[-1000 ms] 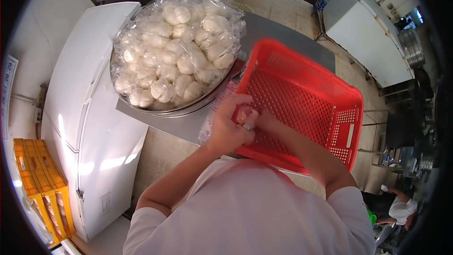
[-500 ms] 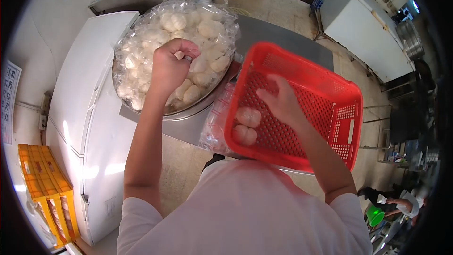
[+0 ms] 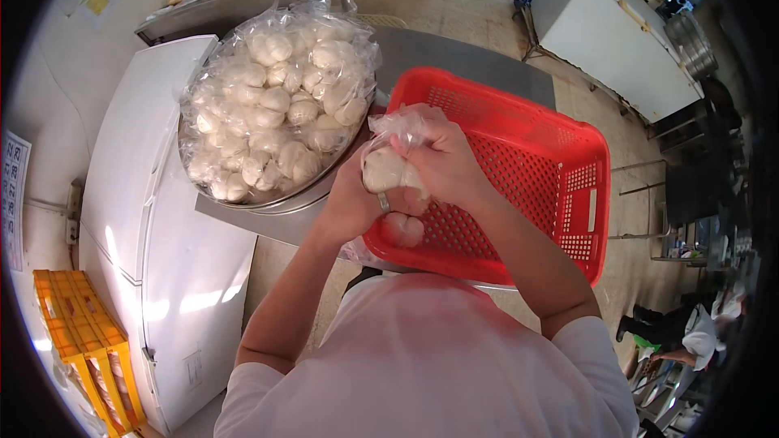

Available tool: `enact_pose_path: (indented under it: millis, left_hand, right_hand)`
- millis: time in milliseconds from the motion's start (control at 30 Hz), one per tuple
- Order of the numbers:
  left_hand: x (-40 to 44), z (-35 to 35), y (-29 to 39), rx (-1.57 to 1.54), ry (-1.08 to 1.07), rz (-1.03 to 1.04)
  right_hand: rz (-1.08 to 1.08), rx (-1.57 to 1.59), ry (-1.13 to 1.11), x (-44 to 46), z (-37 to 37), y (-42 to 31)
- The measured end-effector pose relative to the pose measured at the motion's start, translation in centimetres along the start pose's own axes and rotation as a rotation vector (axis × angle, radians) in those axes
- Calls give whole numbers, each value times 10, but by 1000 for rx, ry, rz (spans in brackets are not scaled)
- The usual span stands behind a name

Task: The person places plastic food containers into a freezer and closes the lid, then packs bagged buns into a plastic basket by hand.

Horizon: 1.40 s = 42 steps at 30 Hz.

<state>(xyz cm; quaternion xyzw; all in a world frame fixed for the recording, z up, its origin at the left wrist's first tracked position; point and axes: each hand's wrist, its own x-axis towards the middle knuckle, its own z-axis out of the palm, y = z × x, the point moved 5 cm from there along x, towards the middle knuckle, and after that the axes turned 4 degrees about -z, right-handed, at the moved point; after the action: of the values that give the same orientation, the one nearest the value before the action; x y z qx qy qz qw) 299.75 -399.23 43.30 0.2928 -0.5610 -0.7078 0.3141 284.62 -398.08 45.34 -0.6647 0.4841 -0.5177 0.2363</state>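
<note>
Hands together, both closed on one clear bag (image 3: 385, 172) with rounded, pale dough-like pieces inside. Left hand (image 3: 349, 203) cups the bag from the left side and below; a ring (image 3: 384, 202) shows on one finger. Right hand (image 3: 445, 161) grips the gathered plastic at the top and right of the bag. Fingertips partly hidden by plastic.

Bag is held above the left end of a red basket (image 3: 580, 204) with perforated floor and walls. Just below the hands, inside the basket's near left corner, another pale, rounded piece (image 3: 402, 229). Most of the visible basket floor is bare.

Left of the basket, a wide round pan (image 3: 280, 208), heaped with many more bagged pieces (image 3: 272, 101), plastic crumpled and glossy above the rim. Pan and basket share a grey counter (image 3: 466, 55).

Around: white cabinet (image 3: 195, 264) at left, sunlight streaks across it; yellow crate (image 3: 77, 308) beside it, lower left; second white cabinet (image 3: 613, 28), upper right. A person (image 3: 699, 337) in a white top, lower right, well apart; details blurred.
</note>
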Motion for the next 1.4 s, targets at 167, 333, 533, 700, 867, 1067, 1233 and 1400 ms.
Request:
enact_pose_path:
  millis: [167, 333, 533, 700, 867, 1067, 1233, 1400]
  left_hand:
    - [7, 0, -35, -536, 16, -257]
    - [19, -7, -24, -102, 59, -273]
    - [-1, -8, -38, 440, 243, 24]
    - [-16, 18, -41, 691, 144, 146]
    - [-13, 2, -40, 391, 243, 75]
    - [45, -57, -1, 816, 788, 474]
    - [112, -112, -14, 1052, 596, 367]
    - [101, -106, 27, 618, 563, 378]
  right_hand:
    - [-245, -252, -218, -26, -8, -25]
    - [17, -284, -198, -24, -31, 3]
    - [618, -125, -347, -37, -11, 162]
    - [700, -159, -526, -66, 34, 244]
    - [653, -246, -570, -57, 29, 216]
    - [157, -725, -656, -74, 46, 217]
    - [276, -600, -406, -65, 31, 192]
    - [225, -228, 56, -10, -16, 104]
